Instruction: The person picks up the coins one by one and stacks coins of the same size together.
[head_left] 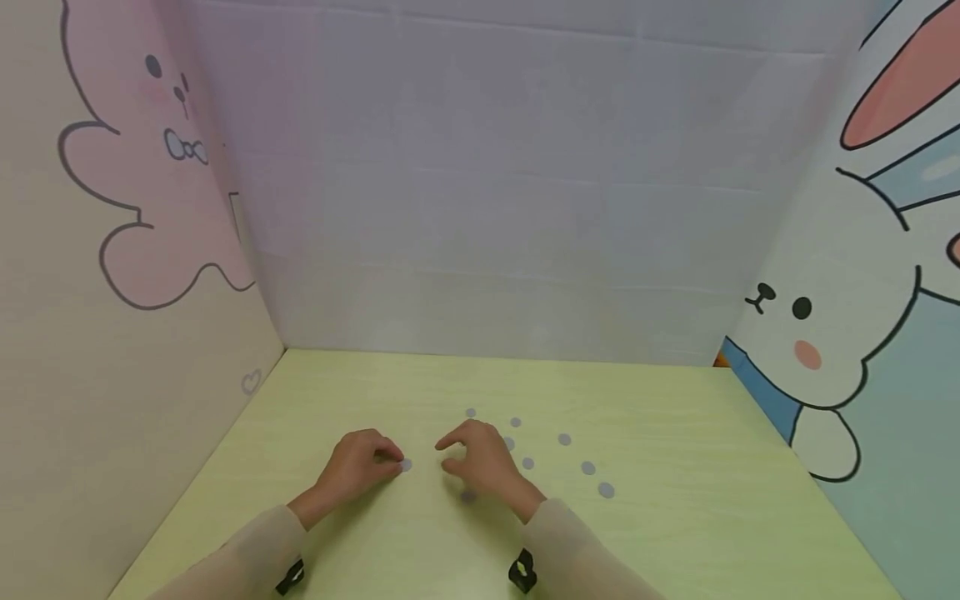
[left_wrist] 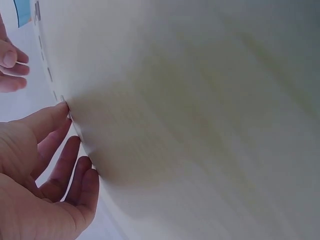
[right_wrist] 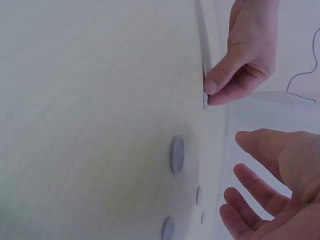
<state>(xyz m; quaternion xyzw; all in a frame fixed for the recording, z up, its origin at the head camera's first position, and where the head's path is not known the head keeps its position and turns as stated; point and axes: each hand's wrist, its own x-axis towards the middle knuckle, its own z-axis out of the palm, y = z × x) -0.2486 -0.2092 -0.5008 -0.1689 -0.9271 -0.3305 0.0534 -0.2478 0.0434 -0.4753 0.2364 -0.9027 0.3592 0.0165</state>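
Note:
In the head view, my left hand is at the tabletop, its thumb and forefinger pinching the edge of a small round grey disc. The right wrist view shows the same disc lying at those fingertips. My right hand hovers just to the right, thumb and fingers spread apart with nothing between them. Below it, partly in its shadow, lies another grey disc. A further disc is partly covered by the right hand. In the left wrist view the pinched disc is mostly hidden by the fingers of the left hand.
Several more grey discs lie scattered on the pale yellow-green table, among them a disc at the right and one disc farther back. A plain pale back wall and two cartoon-printed side panels enclose the table.

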